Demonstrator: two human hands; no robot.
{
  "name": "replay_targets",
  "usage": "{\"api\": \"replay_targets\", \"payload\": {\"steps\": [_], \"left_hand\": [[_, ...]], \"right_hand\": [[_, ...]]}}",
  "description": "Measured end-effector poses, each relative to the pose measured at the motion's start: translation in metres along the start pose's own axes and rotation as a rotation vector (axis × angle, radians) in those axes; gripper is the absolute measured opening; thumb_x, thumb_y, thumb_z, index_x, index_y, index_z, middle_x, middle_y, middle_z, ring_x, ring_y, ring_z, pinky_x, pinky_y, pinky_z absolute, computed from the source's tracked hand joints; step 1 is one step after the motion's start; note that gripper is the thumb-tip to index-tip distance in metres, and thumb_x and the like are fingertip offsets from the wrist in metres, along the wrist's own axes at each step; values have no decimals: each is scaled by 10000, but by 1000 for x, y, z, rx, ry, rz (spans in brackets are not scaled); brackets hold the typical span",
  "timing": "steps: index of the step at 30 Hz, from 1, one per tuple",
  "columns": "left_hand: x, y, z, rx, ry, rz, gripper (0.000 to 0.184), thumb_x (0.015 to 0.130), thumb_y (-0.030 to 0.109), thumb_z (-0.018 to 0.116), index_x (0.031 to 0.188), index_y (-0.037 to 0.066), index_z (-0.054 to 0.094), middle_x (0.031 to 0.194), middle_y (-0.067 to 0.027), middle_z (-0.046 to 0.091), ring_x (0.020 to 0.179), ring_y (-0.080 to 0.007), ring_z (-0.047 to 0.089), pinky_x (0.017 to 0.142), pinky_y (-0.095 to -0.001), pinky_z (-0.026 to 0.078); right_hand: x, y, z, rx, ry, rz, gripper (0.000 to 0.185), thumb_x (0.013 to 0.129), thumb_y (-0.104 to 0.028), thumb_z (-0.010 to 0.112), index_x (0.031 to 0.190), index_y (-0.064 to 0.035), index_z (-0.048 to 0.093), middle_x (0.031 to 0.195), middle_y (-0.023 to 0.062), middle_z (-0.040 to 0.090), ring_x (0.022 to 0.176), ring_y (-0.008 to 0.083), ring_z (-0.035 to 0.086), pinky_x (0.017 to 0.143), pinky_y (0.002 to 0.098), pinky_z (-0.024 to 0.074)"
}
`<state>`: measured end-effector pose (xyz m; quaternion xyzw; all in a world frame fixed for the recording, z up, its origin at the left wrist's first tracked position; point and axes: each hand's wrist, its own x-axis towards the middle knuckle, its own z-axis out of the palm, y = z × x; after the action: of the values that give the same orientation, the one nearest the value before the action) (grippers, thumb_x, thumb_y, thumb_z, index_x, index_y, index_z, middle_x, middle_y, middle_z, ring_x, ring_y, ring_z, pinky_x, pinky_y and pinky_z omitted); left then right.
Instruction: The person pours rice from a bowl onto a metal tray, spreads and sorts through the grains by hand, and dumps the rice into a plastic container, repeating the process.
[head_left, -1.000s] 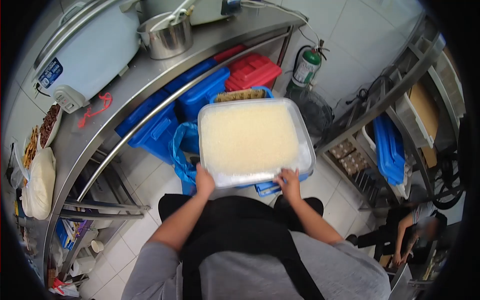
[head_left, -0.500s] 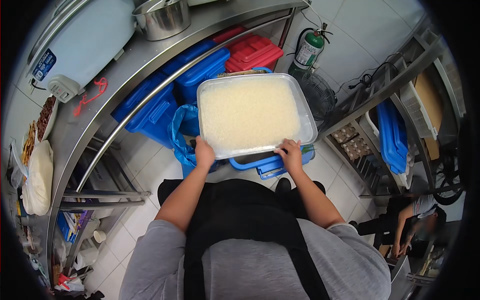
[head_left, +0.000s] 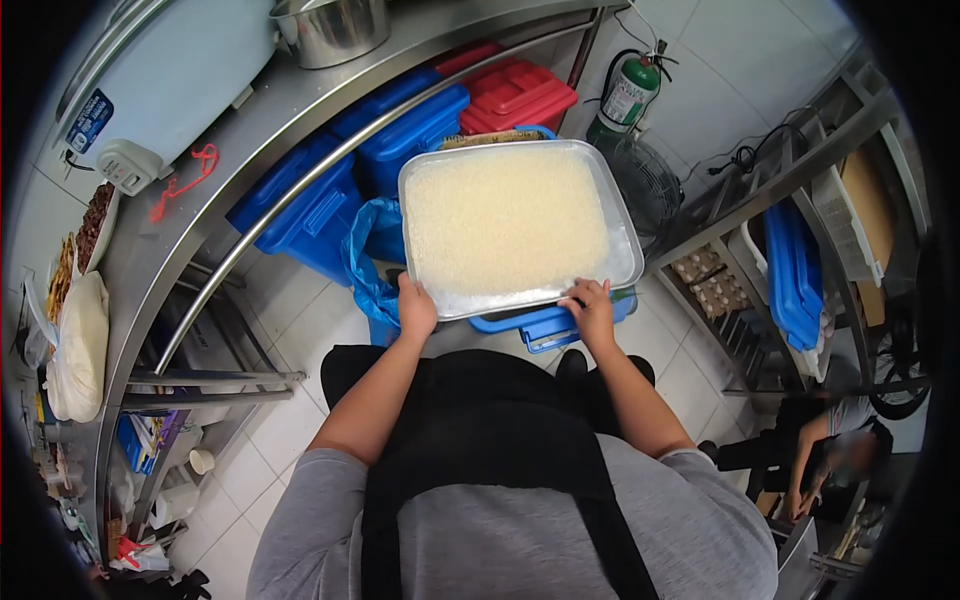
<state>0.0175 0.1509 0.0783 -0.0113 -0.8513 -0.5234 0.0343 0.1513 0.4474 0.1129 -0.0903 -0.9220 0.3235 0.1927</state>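
Observation:
A metal tray [head_left: 632, 262] is held out in front of me, over a blue-rimmed bin [head_left: 545, 328] on the floor. Pale, cream-coloured grains [head_left: 505, 220], perhaps rice, cover most of its bottom in an even layer; some bare metal shows along the near and right edges. My left hand [head_left: 416, 305] grips the near left corner, thumb on the rim. On the near side, toward the right, my right hand [head_left: 592, 308] holds the rim, with fingers bent over it. Most of the bin is hidden under the tray.
Blue lidded bins [head_left: 300, 215] and a red one [head_left: 515, 95] stand under the steel counter [head_left: 225, 150]. A blue plastic bag [head_left: 365, 250] lines an opening left of the tray. A fan [head_left: 645, 185], a fire extinguisher [head_left: 628, 95] and a shelf rack [head_left: 770, 205] are to the right. Another person [head_left: 805, 455] is at lower right.
The view has shifted slightly, and the tray sits a little higher and further right in it. More bare metal shows along the near edge. Both hands keep hold of the tray.

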Motion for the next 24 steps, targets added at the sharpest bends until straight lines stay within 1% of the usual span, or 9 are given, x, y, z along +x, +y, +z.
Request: {"api": "replay_targets", "payload": {"steps": [2, 4, 6, 8, 10, 13, 16, 22, 24], "left_hand": [[6, -1, -8, -21, -69, -57, 273, 939, 45, 454, 1196, -46, 440, 1071, -304, 592, 1018, -453, 577, 849, -464, 454], [15, -8, -17, 61, -89, 220, 369, 934, 71, 494, 1279, -39, 423, 1160, -279, 552, 1095, -413, 544, 869, -450, 441], [28, 67, -72, 211, 25, 323, 435, 920, 99, 537, 1324, -19, 427, 1165, -236, 526, 1095, -355, 525, 890, -432, 431], [67, 110, -124, 319, 309, 693, 313, 906, 114, 568, 1202, 16, 548, 1007, -166, 560, 915, -295, 547, 845, -395, 446], [96, 167, -179, 333, 417, 849, 244, 902, 100, 581, 1140, 53, 601, 989, -120, 590, 829, -248, 565, 757, -354, 465], [139, 206, -235, 567, 471, 879, 218, 940, 163, 581, 1139, 92, 636, 958, -70, 611, 782, -168, 570, 721, -305, 477], [179, 207, -252, 640, 347, 817, 241, 928, 263, 587, 1097, 95, 629, 815, -78, 590, 713, -212, 563, 678, -325, 465], [209, 193, -245, 767, 186, 596, 304, 914, 369, 617, 994, 77, 619, 618, -59, 469, 567, -193, 463, 554, -339, 390], [215, 195, -243, 651, 179, 577, 346, 904, 417, 640, 952, 75, 629, 593, 7, 367, 558, -98, 349, 518, -279, 312]], "right_hand": [[3, -5, -4, 8, -12, 25, 117, 723, -151, 765, 811, -109, 700, 923, 72, 652, 1113, 304, 588, 1122, 583, 174], [3, -6, -6, 19, -9, 22, 127, 723, -157, 767, 822, -105, 706, 929, 71, 651, 1126, 303, 583, 1123, 581, 174], [4, -7, -7, -38, -35, 4, 173, 728, -190, 768, 868, -104, 711, 945, 70, 643, 1081, 294, 595, 1107, 596, 207], [6, -28, -15, -182, -83, -19, 239, 728, -231, 767, 919, -102, 704, 959, 66, 630, 1015, 280, 603, 1083, 612, 249], [8, -52, 2, -184, -64, -222, 268, 751, -236, 748, 971, -98, 683, 968, 55, 616, 993, 270, 598, 1050, 634, 294], [19, -90, 46, -108, -302, -366, 361, 836, -235, 674, 1177, -130, 623, 1220, 84, 576, 1228, 290, 499, 1079, 599, 288], [47, -113, 94, -142, -435, -454, 468, 905, -261, 590, 1358, -174, 507, 1479, 63, 408, 1405, 292, 318, 1129, 547, 242], [87, -131, 137, -303, -464, -610, 500, 952, -340, 498, 1426, -200, 428, 1532, -9, 333, 1443, 239, 234, 1169, 526, 147], [87, -132, 147, -383, -467, -607, 536, 968, -384, 439, 1463, -188, 370, 1543, -8, 312, 1448, 222, 222, 1178, 515, 123]]}}
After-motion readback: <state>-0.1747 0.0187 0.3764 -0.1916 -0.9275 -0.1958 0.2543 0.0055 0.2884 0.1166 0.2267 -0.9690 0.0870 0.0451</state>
